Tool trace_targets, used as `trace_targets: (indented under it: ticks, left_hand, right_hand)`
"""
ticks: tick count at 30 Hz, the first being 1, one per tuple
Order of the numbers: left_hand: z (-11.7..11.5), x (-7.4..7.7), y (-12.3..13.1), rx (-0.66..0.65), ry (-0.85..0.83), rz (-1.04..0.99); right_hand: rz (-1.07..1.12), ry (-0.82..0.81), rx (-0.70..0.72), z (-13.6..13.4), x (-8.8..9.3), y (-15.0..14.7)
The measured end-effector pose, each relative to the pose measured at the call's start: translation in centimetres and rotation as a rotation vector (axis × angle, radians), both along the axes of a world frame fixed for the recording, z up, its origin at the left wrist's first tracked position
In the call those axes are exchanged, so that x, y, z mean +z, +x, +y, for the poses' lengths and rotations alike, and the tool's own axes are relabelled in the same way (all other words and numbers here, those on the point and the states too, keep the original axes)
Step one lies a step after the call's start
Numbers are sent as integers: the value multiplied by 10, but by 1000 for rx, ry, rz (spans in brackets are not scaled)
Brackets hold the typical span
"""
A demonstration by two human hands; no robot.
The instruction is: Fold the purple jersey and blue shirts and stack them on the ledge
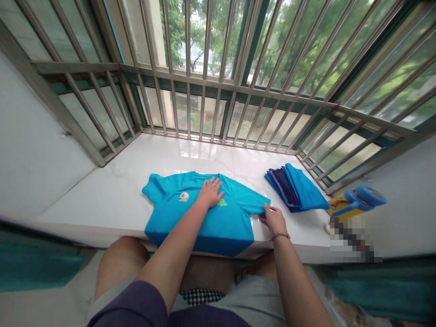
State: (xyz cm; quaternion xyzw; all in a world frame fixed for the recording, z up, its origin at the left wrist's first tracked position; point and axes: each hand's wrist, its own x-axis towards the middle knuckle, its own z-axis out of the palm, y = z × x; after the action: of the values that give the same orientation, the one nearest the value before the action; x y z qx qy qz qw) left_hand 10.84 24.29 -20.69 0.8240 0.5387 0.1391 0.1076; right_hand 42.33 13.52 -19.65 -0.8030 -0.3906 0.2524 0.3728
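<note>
Lays the left hand (pixel 210 195) flat on the chest of a turquoise T-shirt (pixel 173 220), fingers loosely spread just below the collar (pixel 207 174), on a white window sill (pixel 112 190). Pinches the end of a sleeve (pixel 247 198) between the fingers of the right hand (pixel 276 221), with a thin bracelet (pixel 279 236) around that wrist. Presents the shirt front up, a red-star badge (pixel 184 196) and green lettering (pixel 222 203) on the chest, the lower part draped over the front edge of the sill. Has a stack of folded blue and navy clothes (pixel 304 188) near the right hand, apart from the shirt. Takes in a blue-topped yellow container (pixel 356 200) just beside the stack, plus a pixelated object (pixel 356 240), too obscured to identify. Faces metal bars (pixel 221 85) across a window, with green trees (pixel 177 32) outside and teal curtains (pixel 37 263) at either side.
</note>
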Motion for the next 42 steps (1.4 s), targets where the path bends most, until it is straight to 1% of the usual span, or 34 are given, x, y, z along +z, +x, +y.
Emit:
trace_targets:
  ticks: [2, 4, 7, 8, 9, 10, 12, 13, 15, 16, 17, 18, 19, 21, 23, 25, 28, 30, 32, 34, 37, 39, 42]
  left_hand:
    - [-2, 1, 0, -1, 23, -18]
    - [-3, 1, -1, 0, 30, -51]
    - [-3, -1, -2, 4, 11, -144]
    - [-3, -2, -2, 7, 6, -174]
    - [-1, -3, -3, 11, 4, -201]
    - [0, -4, -3, 16, 5, -222]
    - [4, -5, -5, 27, 7, -255]
    - [6, -5, -6, 32, 8, -275]
    - [9, -4, -9, 42, 9, -322]
    - [11, -3, -11, 49, 10, -347]
    - [11, -3, -13, 59, 11, -372]
    - [12, -2, -14, 71, 11, -396]
    - [12, -2, -15, 83, 10, -418]
    - [12, -2, -16, 103, 2, -454]
    - [11, -3, -17, 109, -8, -482]
    - [10, -4, -17, 99, -12, -504]
    - [10, -4, -19, 82, -8, -512]
    - [10, -3, -20, 75, -6, -504]
    - [9, 0, -21, 64, -5, -498]
    - [8, 2, -22, 55, -3, -493]
    - [7, 4, -22, 52, 2, -483]
    - [6, 5, -22, 53, 4, -475]
    - [6, 5, -21, 46, 3, -461]
  right_hand:
    - [-76, -6, 20, 11, 8, -7]
    - [-174, 22, 60, 20, 19, -15]
    - [-270, 117, 153, 28, 37, -33]
    - [-310, 179, 218, 28, 42, -42]
    - [-367, 261, 312, 27, 47, -51]
    - [-441, 354, 439, 24, 51, -62]
    - [-625, 507, 775, 10, 56, -85]
    - [-711, 537, 955, 0, 57, -96]
    - [-831, 487, 1251, -24, 57, -114]
    - [-866, 440, 1354, -38, 56, -121]
    - [-887, 394, 1422, -51, 54, -125]
    - [-896, 359, 1458, -63, 51, -126]
    - [-896, 335, 1468, -74, 48, -126]
    - [-881, 322, 1425, -90, 43, -118]
    - [-856, 323, 1323, -97, 39, -106]
    - [-829, 319, 1173, -97, 38, -93]
    - [-791, 301, 928, -89, 37, -80]
    - [-773, 280, 833, -81, 35, -77]
    - [-779, 256, 816, -70, 30, -79]
    - [-799, 226, 831, -60, 25, -80]
    - [-774, 200, 811, -46, 17, -74]
    - [-699, 213, 732, -41, 13, -63]
    - [-610, 190, 568, -39, 10, -43]
